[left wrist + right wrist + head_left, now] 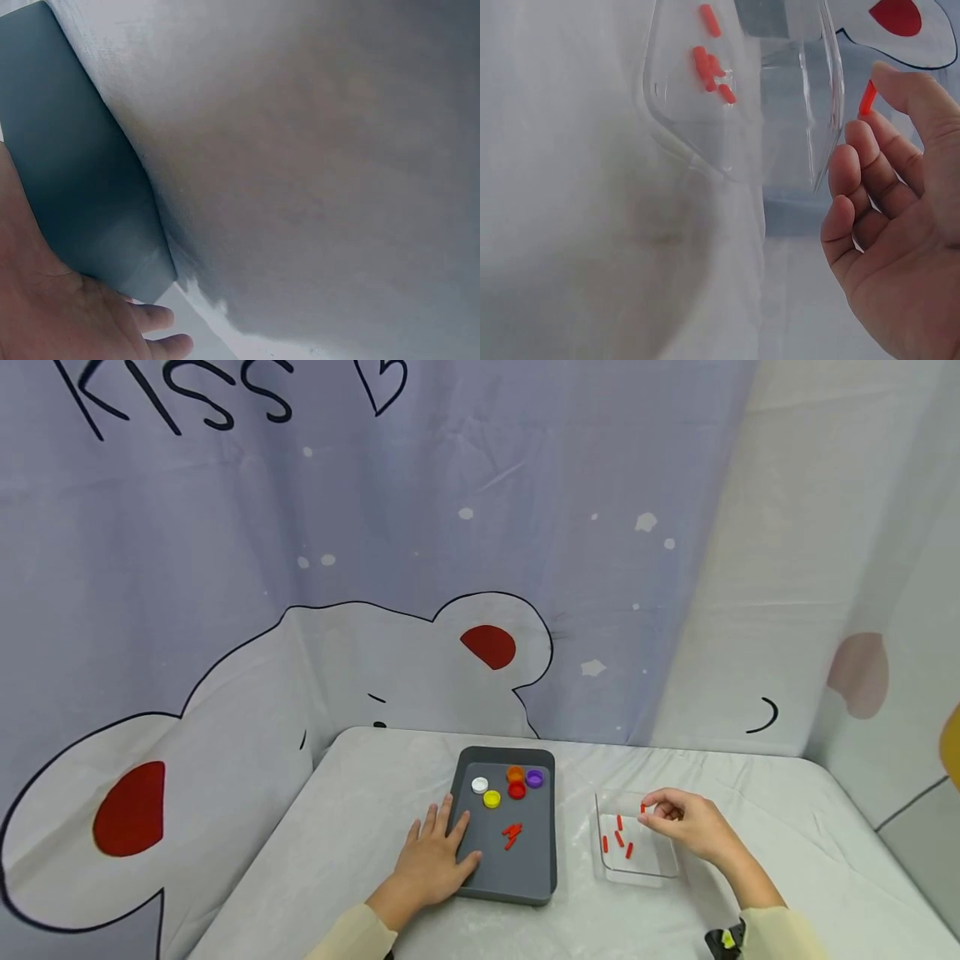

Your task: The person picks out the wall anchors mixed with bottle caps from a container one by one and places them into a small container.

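Observation:
My right hand [692, 823] pinches a small red stick [868, 98] between thumb and index finger, over the right side of a clear plastic box [637, 874]. Several more red sticks [618, 838] lie scattered in that box. To the left, my left hand [435, 862] rests with spread, straight fingers on the left rim of a grey tray [517, 881]. A little pile of red sticks [512, 835] lies in the middle of the tray. The left wrist view shows the palm against the tray's outer side.
Toward the tray's far end sit a white cap [479, 785], a yellow cap [491, 799], an orange cap [515, 773], a red cap [517, 790] and a purple cap [534, 778]. A white cloth [337, 860] covers the table. Behind it hangs a printed curtain [420, 527].

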A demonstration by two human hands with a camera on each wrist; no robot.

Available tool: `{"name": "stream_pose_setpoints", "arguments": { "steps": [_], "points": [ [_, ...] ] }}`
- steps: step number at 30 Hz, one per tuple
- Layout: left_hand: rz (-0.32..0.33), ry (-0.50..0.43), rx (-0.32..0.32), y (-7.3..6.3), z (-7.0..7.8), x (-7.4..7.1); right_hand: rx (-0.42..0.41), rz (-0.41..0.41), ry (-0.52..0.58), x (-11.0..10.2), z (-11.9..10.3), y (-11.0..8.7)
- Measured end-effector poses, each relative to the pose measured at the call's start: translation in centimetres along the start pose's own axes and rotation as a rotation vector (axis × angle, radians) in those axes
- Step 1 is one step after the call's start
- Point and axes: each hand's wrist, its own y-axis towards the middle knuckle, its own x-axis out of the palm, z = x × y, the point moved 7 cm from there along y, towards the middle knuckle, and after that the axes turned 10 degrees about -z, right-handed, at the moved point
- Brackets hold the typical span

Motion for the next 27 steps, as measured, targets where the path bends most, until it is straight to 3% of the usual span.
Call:
{"name": "stream_pose_setpoints", "arguments": {
  "steps": [14, 27],
  "points": [
    [0.003, 0.001, 0.005, 0.0, 0.1, 0.1, 0.005, -0.017, -0.010, -0.3, 0.6, 0.7],
    [0.010, -0.004, 0.001, -0.1, 0.1, 0.0, -0.026, 0.003, -0.023, 0.1, -1.9, 1.4]
  ]
}}
